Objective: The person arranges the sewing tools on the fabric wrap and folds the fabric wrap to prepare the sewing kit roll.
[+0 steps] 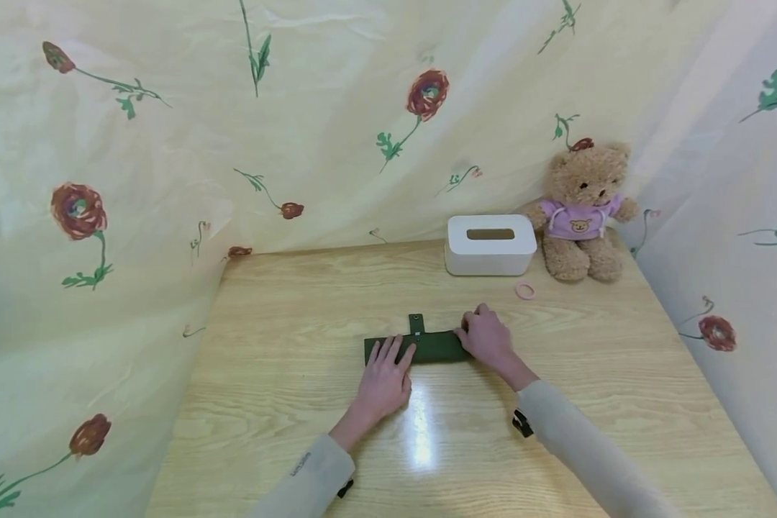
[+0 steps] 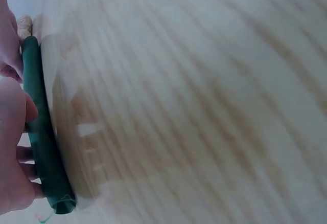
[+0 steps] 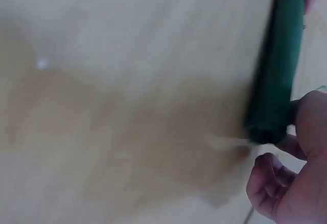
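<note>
A dark green roll [image 1: 437,348], apparently a rolled-up fabric pouch, lies crosswise on the wooden table. From its far side a short strap [image 1: 416,323] with a small metal snap sticks out. My left hand [image 1: 383,378] rests on the left part of the roll, its fingers spread and fairly straight. At the right end, my right hand [image 1: 488,338] holds the roll with bent fingers. In the right wrist view the end of the green roll [image 3: 273,96] touches the fingers, while others curl below it. The left wrist view shows the roll [image 2: 43,132] as a long tube beside both hands.
A white tissue box [image 1: 491,246] stands at the table's back edge, beside a teddy bear [image 1: 583,212] in a purple top. A pink ring [image 1: 525,291] lies in front of the box. Flower-patterned cloth [image 1: 337,108] hangs behind the bare wooden table [image 1: 265,403] and along its sides.
</note>
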Demonstrator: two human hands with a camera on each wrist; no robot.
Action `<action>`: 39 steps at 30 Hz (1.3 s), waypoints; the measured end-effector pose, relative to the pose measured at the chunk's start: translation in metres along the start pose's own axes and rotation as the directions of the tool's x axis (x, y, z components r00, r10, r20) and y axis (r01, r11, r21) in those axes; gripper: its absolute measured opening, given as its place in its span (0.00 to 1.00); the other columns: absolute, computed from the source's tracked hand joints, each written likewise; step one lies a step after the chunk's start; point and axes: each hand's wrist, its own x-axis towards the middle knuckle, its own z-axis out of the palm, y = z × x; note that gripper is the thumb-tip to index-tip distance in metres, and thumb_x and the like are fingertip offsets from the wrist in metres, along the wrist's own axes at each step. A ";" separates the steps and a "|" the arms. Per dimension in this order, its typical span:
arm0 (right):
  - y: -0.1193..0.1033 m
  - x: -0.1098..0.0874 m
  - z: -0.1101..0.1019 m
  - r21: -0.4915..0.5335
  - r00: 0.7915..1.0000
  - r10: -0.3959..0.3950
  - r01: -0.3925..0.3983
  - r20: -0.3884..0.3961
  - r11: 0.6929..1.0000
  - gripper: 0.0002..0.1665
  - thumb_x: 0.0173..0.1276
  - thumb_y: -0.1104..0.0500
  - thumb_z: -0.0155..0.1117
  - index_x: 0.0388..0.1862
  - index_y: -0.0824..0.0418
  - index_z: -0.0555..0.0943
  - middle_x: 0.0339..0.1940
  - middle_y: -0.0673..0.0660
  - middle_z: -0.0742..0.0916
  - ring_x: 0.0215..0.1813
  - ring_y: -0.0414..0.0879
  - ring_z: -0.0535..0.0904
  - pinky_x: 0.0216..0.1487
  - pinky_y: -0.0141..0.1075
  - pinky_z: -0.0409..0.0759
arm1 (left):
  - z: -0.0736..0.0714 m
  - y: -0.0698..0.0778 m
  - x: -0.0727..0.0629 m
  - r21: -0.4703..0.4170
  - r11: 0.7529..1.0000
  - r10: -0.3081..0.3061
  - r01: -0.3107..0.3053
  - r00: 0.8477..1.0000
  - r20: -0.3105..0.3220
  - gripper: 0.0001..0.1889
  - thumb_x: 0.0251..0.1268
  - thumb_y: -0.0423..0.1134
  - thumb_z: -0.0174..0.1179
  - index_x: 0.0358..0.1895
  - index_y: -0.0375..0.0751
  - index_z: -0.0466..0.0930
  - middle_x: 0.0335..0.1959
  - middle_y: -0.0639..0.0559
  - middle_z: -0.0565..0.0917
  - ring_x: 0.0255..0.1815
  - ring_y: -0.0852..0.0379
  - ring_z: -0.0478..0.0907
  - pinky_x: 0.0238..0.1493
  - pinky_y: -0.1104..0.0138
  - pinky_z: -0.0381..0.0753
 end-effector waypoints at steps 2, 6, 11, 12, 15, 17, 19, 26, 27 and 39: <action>-0.010 0.010 0.000 -0.004 0.992 -0.122 0.122 -0.017 0.992 0.08 0.67 0.61 0.67 0.39 0.66 0.83 0.39 0.66 0.78 0.39 0.60 0.76 0.33 0.53 0.78 | -0.001 -0.001 0.001 0.001 1.000 -0.012 0.012 1.000 -0.003 0.29 0.68 0.43 0.54 0.73 0.45 0.69 0.72 0.37 0.67 0.72 0.40 0.64 0.69 0.48 0.61; -0.028 0.031 0.002 0.070 0.954 -0.296 0.293 0.049 0.954 0.15 0.68 0.69 0.60 0.52 0.72 0.82 0.46 0.73 0.79 0.46 0.67 0.76 0.44 0.57 0.77 | -0.002 -0.003 0.002 -0.022 1.000 -0.008 0.008 1.000 0.002 0.29 0.67 0.42 0.54 0.72 0.45 0.70 0.71 0.37 0.68 0.71 0.40 0.65 0.68 0.47 0.62; -0.034 0.045 0.007 0.196 0.950 -0.284 0.255 0.133 0.947 0.14 0.70 0.71 0.54 0.51 0.71 0.82 0.46 0.73 0.78 0.48 0.67 0.74 0.47 0.58 0.73 | -0.002 -0.004 0.005 -0.044 0.999 0.027 -0.027 1.000 -0.003 0.28 0.68 0.42 0.55 0.72 0.46 0.71 0.71 0.38 0.68 0.71 0.41 0.65 0.68 0.48 0.63; -0.034 0.046 0.008 0.237 0.952 -0.278 0.243 0.130 0.941 0.13 0.70 0.71 0.54 0.49 0.71 0.82 0.45 0.71 0.79 0.47 0.66 0.74 0.47 0.57 0.74 | -0.002 -0.004 0.005 -0.043 0.999 0.032 -0.032 0.999 -0.005 0.28 0.68 0.42 0.55 0.72 0.46 0.71 0.71 0.38 0.68 0.71 0.42 0.65 0.68 0.48 0.63; -0.032 0.045 0.008 0.423 0.958 -0.258 0.182 0.128 0.887 0.08 0.70 0.72 0.56 0.45 0.72 0.80 0.39 0.65 0.81 0.43 0.60 0.77 0.46 0.51 0.75 | -0.002 -0.005 0.005 -0.035 0.999 0.036 -0.036 0.999 0.008 0.29 0.68 0.42 0.56 0.73 0.46 0.70 0.72 0.39 0.68 0.72 0.42 0.64 0.68 0.48 0.63; -0.031 0.043 0.007 0.523 0.957 -0.261 0.158 0.130 0.838 0.06 0.70 0.72 0.58 0.44 0.71 0.78 0.36 0.62 0.83 0.40 0.55 0.80 0.43 0.47 0.77 | -0.002 -0.007 0.005 -0.030 0.999 0.035 -0.034 0.999 0.027 0.29 0.68 0.42 0.56 0.73 0.46 0.69 0.72 0.39 0.67 0.73 0.42 0.63 0.69 0.48 0.62; -0.032 0.039 0.006 0.577 0.953 -0.273 0.150 0.133 0.803 0.05 0.70 0.72 0.60 0.44 0.70 0.79 0.36 0.60 0.85 0.39 0.52 0.82 0.42 0.45 0.78 | -0.002 -0.008 0.004 -0.038 0.999 0.033 -0.031 0.998 0.049 0.30 0.69 0.43 0.55 0.74 0.46 0.67 0.73 0.38 0.65 0.73 0.42 0.62 0.69 0.48 0.60; -0.030 0.023 0.011 0.501 0.930 -0.363 0.290 0.053 0.816 0.10 0.69 0.70 0.63 0.47 0.65 0.87 0.43 0.58 0.89 0.45 0.51 0.85 0.45 0.45 0.80 | -0.005 -0.011 0.002 -0.078 0.996 0.039 -0.034 0.997 0.064 0.30 0.70 0.40 0.55 0.75 0.45 0.65 0.74 0.36 0.64 0.74 0.40 0.60 0.69 0.47 0.60; -0.030 0.021 0.013 0.488 0.925 -0.379 0.316 0.033 0.814 0.10 0.69 0.71 0.64 0.46 0.65 0.87 0.43 0.58 0.89 0.45 0.52 0.85 0.45 0.45 0.81 | -0.005 -0.011 0.002 -0.082 0.996 0.039 -0.034 0.997 0.065 0.30 0.69 0.40 0.55 0.75 0.44 0.65 0.74 0.36 0.63 0.74 0.40 0.60 0.69 0.47 0.60; -0.031 0.003 0.024 0.263 0.850 -0.515 0.524 -0.109 0.810 0.14 0.61 0.75 0.69 0.46 0.66 0.88 0.47 0.62 0.87 0.47 0.59 0.81 0.47 0.52 0.79 | -0.004 -0.011 0.001 -0.046 0.998 0.036 -0.032 0.995 0.090 0.30 0.71 0.41 0.53 0.76 0.45 0.63 0.75 0.37 0.62 0.75 0.41 0.58 0.70 0.48 0.58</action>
